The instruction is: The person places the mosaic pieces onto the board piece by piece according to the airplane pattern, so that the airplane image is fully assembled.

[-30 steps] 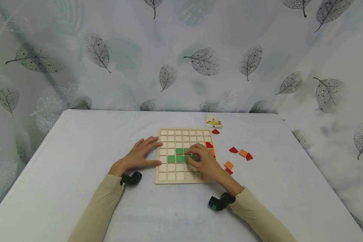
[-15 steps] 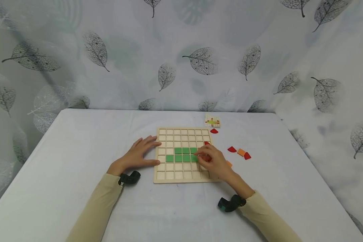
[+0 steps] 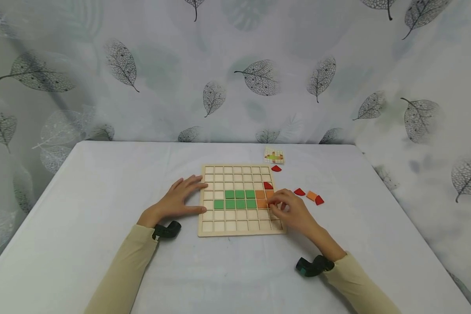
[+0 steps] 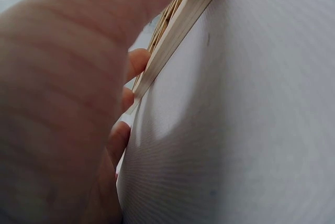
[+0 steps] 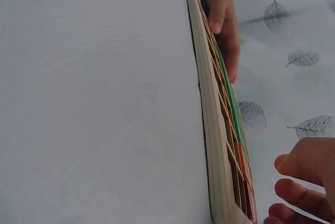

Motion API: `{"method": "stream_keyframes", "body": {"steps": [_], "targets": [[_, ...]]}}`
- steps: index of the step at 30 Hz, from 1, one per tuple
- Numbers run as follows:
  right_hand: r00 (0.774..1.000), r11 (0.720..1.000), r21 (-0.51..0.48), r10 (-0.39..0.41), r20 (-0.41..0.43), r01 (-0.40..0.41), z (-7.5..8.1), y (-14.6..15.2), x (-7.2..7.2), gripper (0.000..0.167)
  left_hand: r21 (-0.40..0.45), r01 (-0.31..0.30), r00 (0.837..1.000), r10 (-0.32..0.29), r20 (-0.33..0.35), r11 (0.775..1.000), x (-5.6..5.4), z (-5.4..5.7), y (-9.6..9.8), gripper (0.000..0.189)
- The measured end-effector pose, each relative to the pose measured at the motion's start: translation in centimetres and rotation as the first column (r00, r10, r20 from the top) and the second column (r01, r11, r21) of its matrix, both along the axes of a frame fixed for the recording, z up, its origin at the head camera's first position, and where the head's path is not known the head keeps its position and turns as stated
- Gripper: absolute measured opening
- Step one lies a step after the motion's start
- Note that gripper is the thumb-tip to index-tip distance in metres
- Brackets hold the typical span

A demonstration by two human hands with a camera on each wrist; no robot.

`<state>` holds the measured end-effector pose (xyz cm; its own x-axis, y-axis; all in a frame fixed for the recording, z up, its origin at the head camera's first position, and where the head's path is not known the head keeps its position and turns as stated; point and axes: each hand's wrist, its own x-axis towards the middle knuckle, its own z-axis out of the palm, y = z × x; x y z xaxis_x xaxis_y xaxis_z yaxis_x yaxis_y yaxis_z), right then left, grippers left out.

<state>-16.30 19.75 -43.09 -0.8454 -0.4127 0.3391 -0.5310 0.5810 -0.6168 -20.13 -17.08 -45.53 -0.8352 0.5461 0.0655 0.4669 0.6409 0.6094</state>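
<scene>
A square wooden grid board point(image 3: 241, 226) lies on the white-covered table. Green squares point(image 3: 240, 203) fill two rows of its cells, with orange squares point(image 3: 261, 203) to their right and a red quarter-round piece point(image 3: 268, 186) above. My left hand point(image 3: 176, 200) rests along the board's left edge, thumb and fingers spread; the left wrist view shows fingertips on the wooden rim point(image 4: 172, 38). Over the board's right edge is my right hand point(image 3: 294, 211), its fingertips beside the orange squares. In the right wrist view its bent fingers point(image 5: 309, 164) stand apart with nothing between them.
Loose red pieces point(image 3: 299, 192) and an orange square point(image 3: 312, 196) lie right of the board. Another red piece point(image 3: 276, 168) sits by its top right corner, below a small pattern card point(image 3: 274, 155). A leaf-printed cloth point(image 3: 227, 117) hangs behind the table.
My right hand has moved right, from over the green squares to the board's right edge, uncovering green and orange squares. It now hides loose pieces beyond the edge. My left hand stays at the board.
</scene>
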Motion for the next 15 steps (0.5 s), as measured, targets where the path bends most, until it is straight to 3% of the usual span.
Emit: {"method": "stream_keyframes", "body": {"steps": [6, 15], "targets": [[0.999, 0.999, 0.018, -0.033, -0.029, 0.034, -0.2, 1.5, 0.3, 0.013, 0.006, 0.003, 1.0, -0.003, -0.007, 1.0, 0.0, 0.1, 0.0, 0.072], [0.995, 0.995, 0.053, -0.091, 0.044, 0.089, -0.3, 3.5, 0.9, 0.018, 0.004, 0.002, 1.0, -0.002, -0.003, 1.0, -0.1, 0.0, 0.0, 0.071]]}}
